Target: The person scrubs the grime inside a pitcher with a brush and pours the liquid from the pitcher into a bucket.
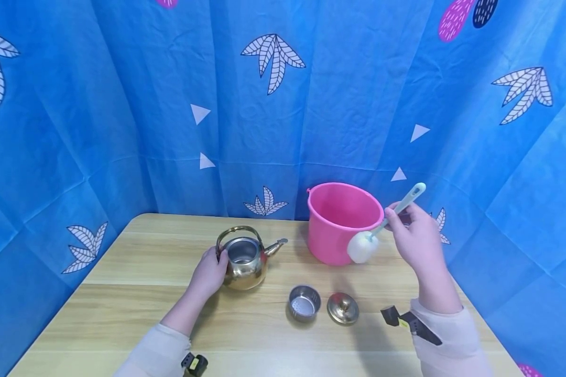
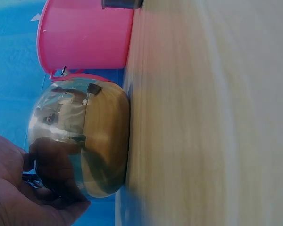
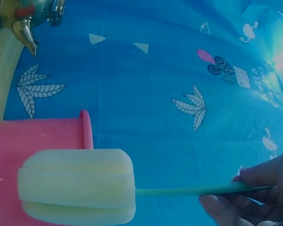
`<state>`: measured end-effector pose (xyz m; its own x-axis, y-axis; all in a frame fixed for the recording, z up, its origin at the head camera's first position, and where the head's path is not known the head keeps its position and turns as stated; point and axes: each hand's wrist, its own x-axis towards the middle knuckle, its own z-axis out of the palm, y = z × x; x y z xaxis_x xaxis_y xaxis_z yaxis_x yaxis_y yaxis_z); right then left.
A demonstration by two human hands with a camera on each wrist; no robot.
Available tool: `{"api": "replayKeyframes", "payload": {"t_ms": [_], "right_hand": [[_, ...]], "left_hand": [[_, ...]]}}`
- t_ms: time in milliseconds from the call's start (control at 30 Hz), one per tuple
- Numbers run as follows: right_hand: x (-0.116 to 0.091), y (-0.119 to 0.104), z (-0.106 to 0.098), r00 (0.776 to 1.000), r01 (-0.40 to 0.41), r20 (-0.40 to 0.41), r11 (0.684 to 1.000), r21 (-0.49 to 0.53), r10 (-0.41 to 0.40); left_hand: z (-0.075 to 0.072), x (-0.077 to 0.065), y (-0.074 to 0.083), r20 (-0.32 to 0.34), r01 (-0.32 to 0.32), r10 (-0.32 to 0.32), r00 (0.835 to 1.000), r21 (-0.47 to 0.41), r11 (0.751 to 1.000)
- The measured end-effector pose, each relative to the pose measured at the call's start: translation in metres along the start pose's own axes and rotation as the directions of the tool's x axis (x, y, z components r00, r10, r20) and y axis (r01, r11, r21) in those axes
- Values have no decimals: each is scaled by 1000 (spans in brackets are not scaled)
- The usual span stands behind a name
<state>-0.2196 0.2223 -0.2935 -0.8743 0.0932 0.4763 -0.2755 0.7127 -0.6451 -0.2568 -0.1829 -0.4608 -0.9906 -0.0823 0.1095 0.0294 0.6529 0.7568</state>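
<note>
A shiny gold-coloured teapot [image 1: 246, 269] stands lidless on the table, its spout pointing right. My left hand [image 1: 211, 270] is at its left side, gripping the base of the raised handle [image 1: 238, 229]; the left wrist view shows the fingers close against the pot [image 2: 106, 136]. My right hand [image 1: 417, 235] pinches the pale green handle of a sponge brush [image 1: 362, 247]. The white sponge head [image 3: 78, 186] hangs low, in front of the pink bucket's [image 1: 330, 246] right side. Whether sponge and bucket touch, I cannot tell.
A small metal strainer cup [image 1: 304, 302] with a perforated bottom stands in front of the bucket. Beside it lies a gold-coloured lid [image 1: 343, 308] with its knob up. A blue patterned curtain [image 1: 264, 131] surrounds the wooden table [image 1: 259, 335] at the back and sides.
</note>
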Motion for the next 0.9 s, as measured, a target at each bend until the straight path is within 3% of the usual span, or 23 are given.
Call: {"api": "replayKeyframes", "payload": {"t_ms": [900], "right_hand": [[3,-17,31,987,143,-102,976,166,-128]], "left_hand": [[0,1,0,2,7,-7,1000,-9,1000]]}}
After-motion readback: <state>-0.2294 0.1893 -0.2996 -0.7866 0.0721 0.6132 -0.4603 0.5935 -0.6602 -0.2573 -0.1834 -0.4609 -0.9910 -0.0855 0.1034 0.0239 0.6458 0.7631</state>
